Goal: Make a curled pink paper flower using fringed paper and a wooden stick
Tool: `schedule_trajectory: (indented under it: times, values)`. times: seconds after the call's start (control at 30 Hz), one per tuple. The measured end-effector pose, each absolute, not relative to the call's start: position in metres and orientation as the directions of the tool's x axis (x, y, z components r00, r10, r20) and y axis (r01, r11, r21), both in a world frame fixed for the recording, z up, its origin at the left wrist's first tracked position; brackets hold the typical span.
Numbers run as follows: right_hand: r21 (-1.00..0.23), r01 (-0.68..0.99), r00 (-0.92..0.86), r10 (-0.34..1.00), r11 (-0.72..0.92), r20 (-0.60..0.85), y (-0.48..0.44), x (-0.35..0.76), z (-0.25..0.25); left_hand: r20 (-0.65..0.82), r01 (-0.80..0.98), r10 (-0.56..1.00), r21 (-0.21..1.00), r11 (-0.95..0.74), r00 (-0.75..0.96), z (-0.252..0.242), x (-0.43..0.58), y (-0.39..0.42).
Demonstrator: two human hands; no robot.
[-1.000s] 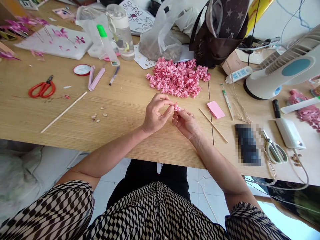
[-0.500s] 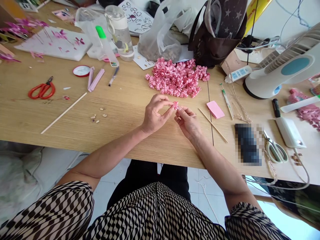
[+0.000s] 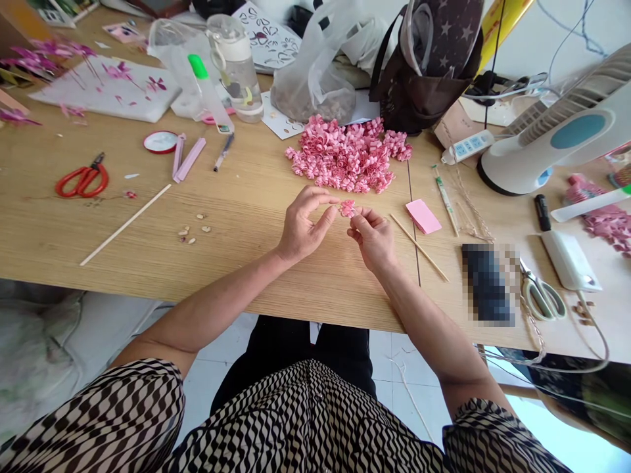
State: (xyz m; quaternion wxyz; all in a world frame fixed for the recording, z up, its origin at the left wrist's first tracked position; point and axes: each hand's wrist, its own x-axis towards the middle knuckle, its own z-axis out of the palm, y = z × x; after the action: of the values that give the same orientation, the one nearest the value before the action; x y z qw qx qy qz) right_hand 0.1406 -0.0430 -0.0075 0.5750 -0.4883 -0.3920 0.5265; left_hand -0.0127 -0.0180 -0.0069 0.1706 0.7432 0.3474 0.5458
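Observation:
A small pink paper flower (image 3: 348, 208) is held above the table, pinched at its right edge between the thumb and fingertips of my right hand (image 3: 373, 238). On the flower's left, my left hand (image 3: 306, 223) has its thumb and index finger apart. Those fingertips are close to the petals; whether one brushes them I cannot tell. Just beyond my hands lies a heap of pink paper flowers (image 3: 345, 157). A stack of pink paper pieces (image 3: 424, 217) and a thin wooden stick (image 3: 419, 247) rest to the right of my right hand.
Red-handled scissors (image 3: 83, 177), a long white stick (image 3: 125, 225) and a round lid with white paste (image 3: 160, 141) lie on the left. A water bottle (image 3: 239, 72) and a plastic bag (image 3: 315, 85) stand behind. A white fan (image 3: 537, 138) and other scissors (image 3: 542, 295) are on the right.
My left thumb and index finger have moved apart and back from the flower. My right hand keeps hold of it, and more of the petals now show.

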Motion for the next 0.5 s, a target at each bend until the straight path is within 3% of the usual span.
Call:
schedule_trajectory:
  times: [0.17, 0.27, 0.37, 0.5]
  values:
    - [-0.98, 0.125, 0.219, 0.959, 0.158, 0.182, -0.041, 0.145, -0.009, 0.552, 0.127, 0.823, 0.814, -0.567, 0.133, -0.009, -0.011, -0.015]
    - [-0.94, 0.254, 0.231, 0.929, 0.23, 0.29, -0.041, 0.146, -0.011, 0.272, -0.127, 0.941, 0.96, -0.251, 0.2, -0.011, -0.009, -0.011]
    - [-0.908, 0.305, 0.205, 0.911, 0.287, 0.357, -0.044, 0.145, -0.013, -0.006, -0.299, 0.936, 0.947, 0.118, 0.352, -0.012, -0.01, -0.007]
    - [-0.893, 0.322, 0.154, 0.913, 0.315, 0.378, -0.046, 0.145, -0.011, -0.07, -0.383, 0.902, 0.889, 0.25, 0.425, -0.012, -0.011, -0.004]
